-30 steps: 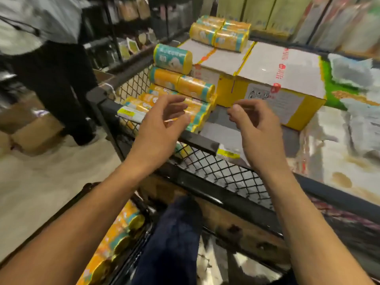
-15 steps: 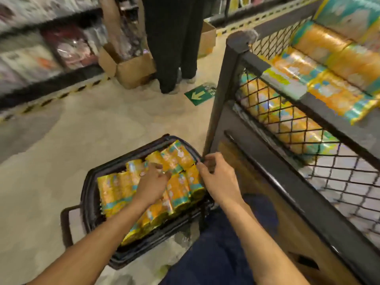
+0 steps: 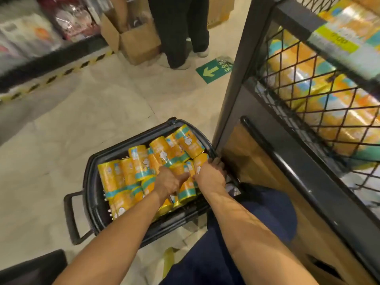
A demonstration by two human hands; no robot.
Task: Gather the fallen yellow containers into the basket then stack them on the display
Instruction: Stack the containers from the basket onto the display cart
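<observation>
The black basket (image 3: 92,202) sits on the floor, packed with yellow containers (image 3: 139,163). They lie on their sides, mostly lengthwise from its near rim to its far rim, with the top few askew. The display's black post (image 3: 232,89) stands just right of the basket. Beyond it are a green arrow sticker (image 3: 213,70), someone's legs (image 3: 178,27) and an open cardboard box (image 3: 135,46). The left hand (image 3: 167,183) and right hand (image 3: 208,175) are buried among the containers; I cannot tell whether they are gripping.

The fingers of the left hand (image 3: 167,183) sink among the containers (image 3: 139,161), so its grip cannot be told; the right hand (image 3: 209,173) hides its fingertips at the basket (image 3: 90,192) rim. Far off, a person (image 3: 181,27) is cut at the top edge. Left shelves (image 3: 41,27) and the goods in the display (image 3: 238,79) at right are blurred. The floor sign (image 3: 213,70) has lettering too small to read.
</observation>
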